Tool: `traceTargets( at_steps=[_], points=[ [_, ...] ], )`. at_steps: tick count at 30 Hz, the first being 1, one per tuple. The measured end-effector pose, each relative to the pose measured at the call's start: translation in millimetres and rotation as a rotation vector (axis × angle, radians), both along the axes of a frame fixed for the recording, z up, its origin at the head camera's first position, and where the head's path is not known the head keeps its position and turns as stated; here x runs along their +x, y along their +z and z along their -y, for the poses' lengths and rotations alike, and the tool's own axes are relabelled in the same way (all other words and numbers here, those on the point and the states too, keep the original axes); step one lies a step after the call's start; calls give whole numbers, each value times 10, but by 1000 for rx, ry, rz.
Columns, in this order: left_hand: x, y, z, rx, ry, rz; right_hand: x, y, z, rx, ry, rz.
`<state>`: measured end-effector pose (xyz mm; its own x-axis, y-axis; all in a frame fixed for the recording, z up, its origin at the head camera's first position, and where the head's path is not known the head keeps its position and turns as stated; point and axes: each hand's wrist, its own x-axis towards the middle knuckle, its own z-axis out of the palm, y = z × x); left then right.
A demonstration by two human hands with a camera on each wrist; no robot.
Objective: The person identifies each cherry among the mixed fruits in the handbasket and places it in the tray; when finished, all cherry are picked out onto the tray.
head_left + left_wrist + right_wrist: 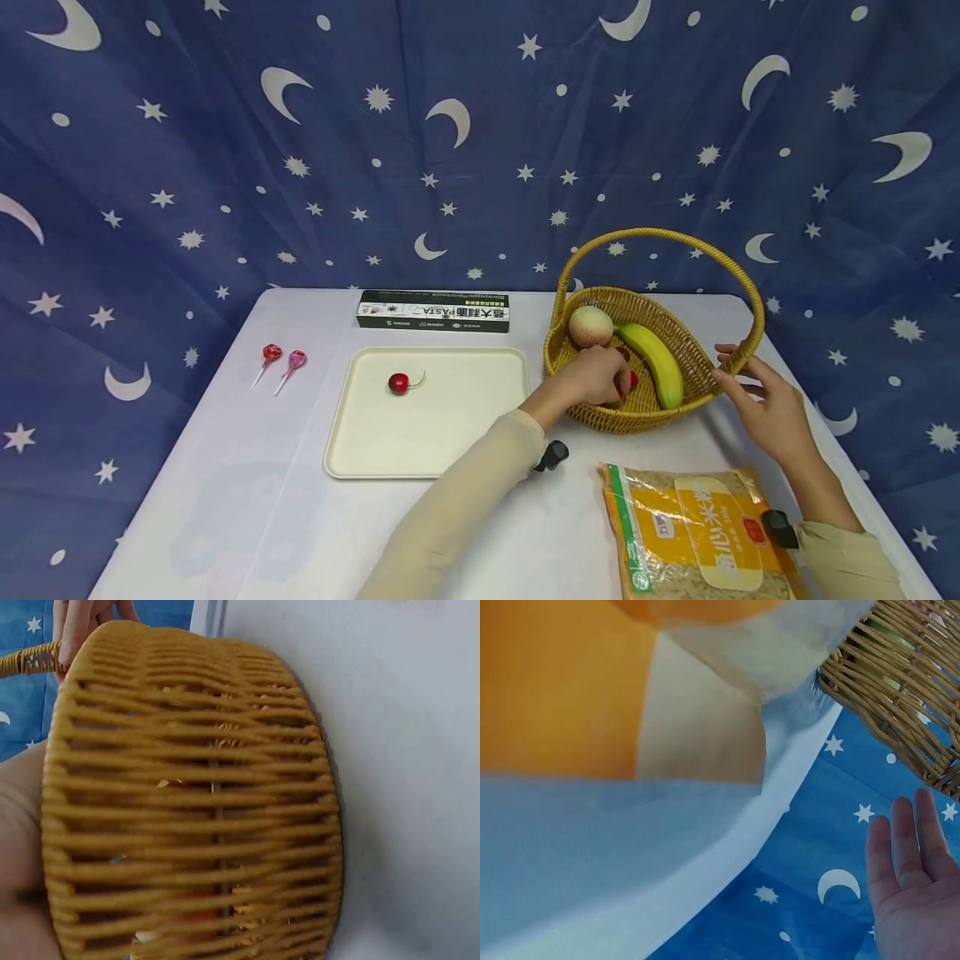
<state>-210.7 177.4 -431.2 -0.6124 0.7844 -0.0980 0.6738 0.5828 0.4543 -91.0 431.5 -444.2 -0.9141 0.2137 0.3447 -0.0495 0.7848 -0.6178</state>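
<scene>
My left hand (600, 375) reaches over the front rim into the wicker basket (626, 421), its fingers bent down beside small red items (634, 380). The hand covers most of these, and whether it grips one is hidden. Within the basket, a pale pinkish round fruit (590, 326) sits at the back left and a banana (660, 362) leans along the right. On the basket's right side, my right hand (768, 408) holds the handle's base at the rim between thumb and fingers. Three fairly straight fingers (905, 851) of it show below the weave in the right wrist view.
A cream tray (420, 442) with a red cherry (399, 383) on it lies left of the basket. Behind it is a pasta box (432, 312). Two lollipops (271, 353) lie far left. An orange-and-clear food bag (697, 533) lies front right, under the right forearm.
</scene>
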Motion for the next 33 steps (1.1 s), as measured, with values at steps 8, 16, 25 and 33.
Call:
traceTargets(
  at_steps=[8,16,25,33],
  points=[
    [-30,38,104,156,61,-12,4,22,13,3,5,10],
    [21,84,210,372,99,-14,14,25,23,6,6,17],
    [96,124,348,532,110,-130,18,39,-5,19,10,13],
    [127,135,492,658,92,-164,21,47,-13,18,15,17]
  ],
)
